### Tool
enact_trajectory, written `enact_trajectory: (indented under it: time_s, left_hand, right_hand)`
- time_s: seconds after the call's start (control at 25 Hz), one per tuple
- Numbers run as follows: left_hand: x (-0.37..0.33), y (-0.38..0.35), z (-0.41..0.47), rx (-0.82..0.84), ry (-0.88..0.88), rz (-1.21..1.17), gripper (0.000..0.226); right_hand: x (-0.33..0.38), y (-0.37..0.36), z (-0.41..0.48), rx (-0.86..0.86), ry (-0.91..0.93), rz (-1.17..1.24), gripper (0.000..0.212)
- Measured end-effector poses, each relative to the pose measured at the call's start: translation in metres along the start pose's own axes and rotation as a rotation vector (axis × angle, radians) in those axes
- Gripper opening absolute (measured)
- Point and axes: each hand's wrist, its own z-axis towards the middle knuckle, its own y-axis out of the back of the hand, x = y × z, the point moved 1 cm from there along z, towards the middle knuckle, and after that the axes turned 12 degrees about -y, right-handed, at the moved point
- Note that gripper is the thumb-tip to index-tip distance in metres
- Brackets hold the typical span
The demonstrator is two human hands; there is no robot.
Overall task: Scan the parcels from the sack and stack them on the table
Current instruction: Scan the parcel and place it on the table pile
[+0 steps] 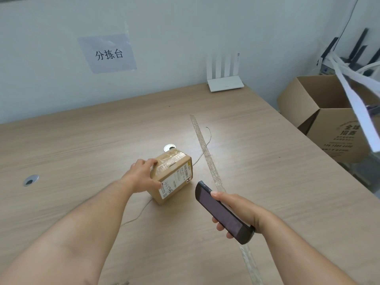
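Scan step, I judged: left hand [141,176] gripped the brown cardboard parcel [174,161], right hand [239,209] the black handheld scanner [218,210], aiming due next.

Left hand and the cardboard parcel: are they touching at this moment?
Touching. The head view shows the left hand gripping the parcel: fingers curl over its taped top edge, thumb presses its labelled side.

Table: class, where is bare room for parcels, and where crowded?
Free: left of the parcel toward the left grommet; right of the tape strip to the table edge. Crowded: between parcel and strip, around the right hand and scanner.
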Motion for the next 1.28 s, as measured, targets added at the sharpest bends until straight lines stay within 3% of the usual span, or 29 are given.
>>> enact_trajectory:
  time_s: [0.64,1.0,1.28]
  left_hand:
    - [-0.02,0.035,-0.051,-0.086,0.022,0.013,0.089]
    - [-0.011,0.033,-0.094,-0.121,0.072,0.011,0.09]
    - [0.007,0.037,-0.145,-0.16,0.151,-0.001,0.089]
  right_hand:
    - [-0.02,-0.01,-0.041,0.093,-0.142,-0.286,0.067]
    - [-0.016,-0.029,-0.058,0.079,-0.056,-0.345,0.083]
    - [-0.008,-0.06,-0.062,0.129,-0.016,-0.424,0.077]
